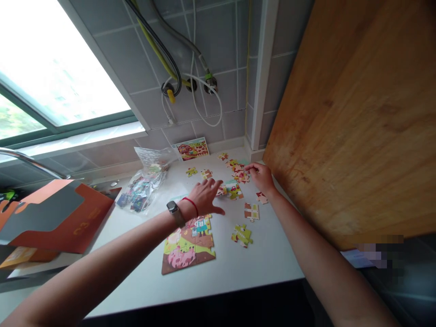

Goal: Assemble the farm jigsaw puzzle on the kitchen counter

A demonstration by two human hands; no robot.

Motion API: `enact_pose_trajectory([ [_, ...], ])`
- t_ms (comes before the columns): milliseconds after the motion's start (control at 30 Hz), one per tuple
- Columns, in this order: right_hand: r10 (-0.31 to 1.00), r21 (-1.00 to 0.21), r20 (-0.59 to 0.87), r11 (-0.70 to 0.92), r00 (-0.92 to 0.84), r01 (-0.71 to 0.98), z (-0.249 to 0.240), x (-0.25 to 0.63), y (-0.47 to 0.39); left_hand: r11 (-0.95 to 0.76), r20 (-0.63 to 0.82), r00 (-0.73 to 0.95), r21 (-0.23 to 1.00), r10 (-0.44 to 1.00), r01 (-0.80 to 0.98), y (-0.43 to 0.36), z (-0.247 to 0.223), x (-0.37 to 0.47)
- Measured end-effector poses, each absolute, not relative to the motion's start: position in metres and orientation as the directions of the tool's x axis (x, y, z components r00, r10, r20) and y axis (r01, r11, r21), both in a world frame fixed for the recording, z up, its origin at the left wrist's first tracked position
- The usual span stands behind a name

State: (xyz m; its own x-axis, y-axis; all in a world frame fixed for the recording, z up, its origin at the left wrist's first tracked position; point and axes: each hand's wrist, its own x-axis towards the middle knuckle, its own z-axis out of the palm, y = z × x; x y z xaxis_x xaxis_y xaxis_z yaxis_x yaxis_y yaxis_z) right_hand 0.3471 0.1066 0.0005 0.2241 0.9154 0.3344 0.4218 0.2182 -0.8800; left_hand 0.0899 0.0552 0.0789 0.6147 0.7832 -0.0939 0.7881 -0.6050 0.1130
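Note:
My left hand [204, 197], with a watch [173, 208] and a red cord [191, 204] at the wrist, is spread open above the counter. Its fingers reach toward a few puzzle pieces [235, 190] and hide part of them. At the back right, my right hand [261, 178] is closed in a pinch beside a cluster of pink and yellow puzzle pieces [240, 175]; what lies between its fingertips is hidden. A partly joined puzzle [184, 252] with a pink pig lies below my left wrist, which covers its upper part. A green puzzle piece [241, 235] lies right of it.
A picture card [191, 149] leans on the tiled wall. Left of it are a clear plastic bag [139, 190] of pieces and an orange box [68, 218]. A wooden panel [354, 113] bounds the right side. Hoses [170, 54] and a white cable hang above.

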Motion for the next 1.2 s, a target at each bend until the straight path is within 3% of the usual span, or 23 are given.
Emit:
enact_pose_trajectory([
  [100,0.916,-0.879,0.335,0.218,0.222,0.424,-0.001,0.346,0.107,-0.768,-0.164,0.792,0.195,0.588,0.61,0.014,0.079,0.105],
  [233,0.914,-0.877,0.339,0.221,0.224,0.427,-0.001,0.346,0.107,-0.787,-0.241,0.805,0.191,0.542,0.587,-0.02,0.07,0.115],
  [533,0.916,-0.868,0.335,0.21,0.22,0.449,0.0,0.342,0.105,-0.639,-0.292,0.673,0.214,0.68,0.739,-0.012,0.06,0.119],
  [700,0.921,-0.866,0.328,0.204,0.209,0.457,0.004,0.339,0.102,-0.534,-0.312,0.61,0.298,0.729,0.791,-0.012,0.056,0.114],
  [900,0.934,-0.867,0.33,0.243,0.137,0.435,0.011,0.326,0.092,-0.446,-0.176,0.516,0.324,0.838,0.835,0.003,0.046,0.079],
  [1033,0.943,-0.821,0.328,0.311,-0.049,0.478,0.016,0.307,0.077,-0.441,-0.041,0.499,0.409,0.865,0.799,0.034,0.038,0.049],
  [1200,0.822,-0.659,0.155,0.499,-0.548,0.563,0.026,0.284,0.049,-0.47,0.224,0.424,0.571,0.878,0.673,0.051,0.021,0.012],
])
